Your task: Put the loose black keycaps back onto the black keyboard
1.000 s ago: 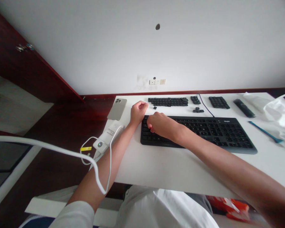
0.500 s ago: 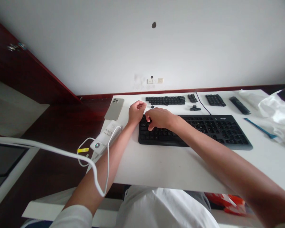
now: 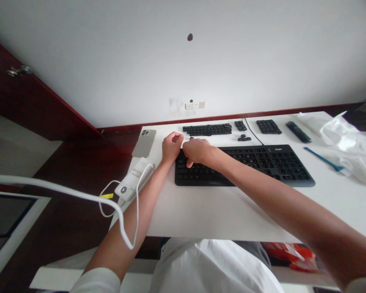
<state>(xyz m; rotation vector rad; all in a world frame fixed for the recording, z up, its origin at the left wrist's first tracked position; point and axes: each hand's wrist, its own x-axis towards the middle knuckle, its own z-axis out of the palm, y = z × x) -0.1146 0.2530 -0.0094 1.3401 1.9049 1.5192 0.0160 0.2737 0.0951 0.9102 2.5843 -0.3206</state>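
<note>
A black keyboard [image 3: 247,162] lies on the white table [image 3: 201,211], some of its key spots looking bare of caps. My right hand [image 3: 199,151] is over its upper left corner with the fingers curled down; anything between them is hidden. Beside that corner, my left hand [image 3: 172,147] has its fingers curled together, and what they may hold is too small to make out. Loose black keycaps stand in groups behind the keyboard: a long block [image 3: 207,130], a small group [image 3: 240,125], arrow-like caps [image 3: 244,138] and a square block [image 3: 269,126].
A phone [image 3: 144,143] and a white power bank [image 3: 131,181] with a looping cable [image 3: 64,189] lie at the left. On the right are a black remote-like object [image 3: 298,132], a blue tool [image 3: 323,158] and white plastic wrap [image 3: 347,134]. The wall stands behind.
The view has shifted slightly, moving the table items left in the picture. My right hand now covers part of the loose keycap behind the keyboard. Both hands remain at the keyboard's left corner.
</note>
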